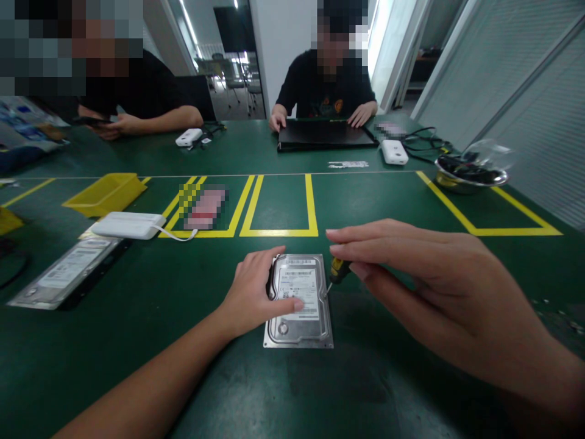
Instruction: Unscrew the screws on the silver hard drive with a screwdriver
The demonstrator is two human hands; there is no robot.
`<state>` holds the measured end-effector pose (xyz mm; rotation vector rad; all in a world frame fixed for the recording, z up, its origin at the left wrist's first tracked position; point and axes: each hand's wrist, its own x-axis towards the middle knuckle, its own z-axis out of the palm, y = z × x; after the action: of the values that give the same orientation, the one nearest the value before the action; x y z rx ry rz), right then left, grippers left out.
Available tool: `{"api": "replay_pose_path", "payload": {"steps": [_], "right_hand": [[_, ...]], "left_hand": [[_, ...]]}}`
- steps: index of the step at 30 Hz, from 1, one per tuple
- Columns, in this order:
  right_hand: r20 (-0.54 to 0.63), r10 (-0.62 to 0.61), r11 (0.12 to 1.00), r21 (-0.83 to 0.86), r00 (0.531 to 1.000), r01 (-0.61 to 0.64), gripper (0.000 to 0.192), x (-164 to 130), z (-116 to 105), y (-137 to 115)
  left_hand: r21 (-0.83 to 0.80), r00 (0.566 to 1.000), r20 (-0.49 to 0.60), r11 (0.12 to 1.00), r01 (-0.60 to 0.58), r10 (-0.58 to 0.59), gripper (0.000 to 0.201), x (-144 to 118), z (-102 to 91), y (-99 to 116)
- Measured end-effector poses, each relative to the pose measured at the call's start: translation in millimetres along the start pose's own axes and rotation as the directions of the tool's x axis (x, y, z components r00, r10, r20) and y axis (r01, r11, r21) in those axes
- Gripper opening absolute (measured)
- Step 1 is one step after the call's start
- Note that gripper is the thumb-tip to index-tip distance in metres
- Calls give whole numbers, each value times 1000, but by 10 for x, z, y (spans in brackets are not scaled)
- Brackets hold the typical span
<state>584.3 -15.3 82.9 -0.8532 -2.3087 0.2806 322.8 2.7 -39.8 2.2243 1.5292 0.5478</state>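
Left hand is gripping hard drive on tabletop, thumb over label; right hand is holding screwdriver, tip at drive's right edge.

Left hand: bare, centre of frame; slim fingers, rounded thumb. Left forearm: bare, slender at the wrist, broadening toward the lower left edge. Right hand: bare, right of frame; long, tapering fingers. Right wrist: bare, shadowed underneath, lower right.
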Motion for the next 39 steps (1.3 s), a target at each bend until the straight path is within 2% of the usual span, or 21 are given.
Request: {"api": "replay_pose_path", "payload": {"steps": [13, 31, 39], "right_hand": [[-21, -9, 999, -46, 1000, 9, 21, 55, -2, -23], [-10, 7, 1000, 6, 1000, -7, 26, 19, -49, -41], [-17, 36, 999, -19, 999, -37, 13, 22, -48, -68]], "left_hand": [[1, 1000, 9, 1000, 2, -2, 97, 5, 6, -4], [-11, 1000, 8, 1000, -5, 5, 95, 6, -6, 7], [-9, 1000, -4, 1000, -8, 8, 95, 3, 5, -5]]}}
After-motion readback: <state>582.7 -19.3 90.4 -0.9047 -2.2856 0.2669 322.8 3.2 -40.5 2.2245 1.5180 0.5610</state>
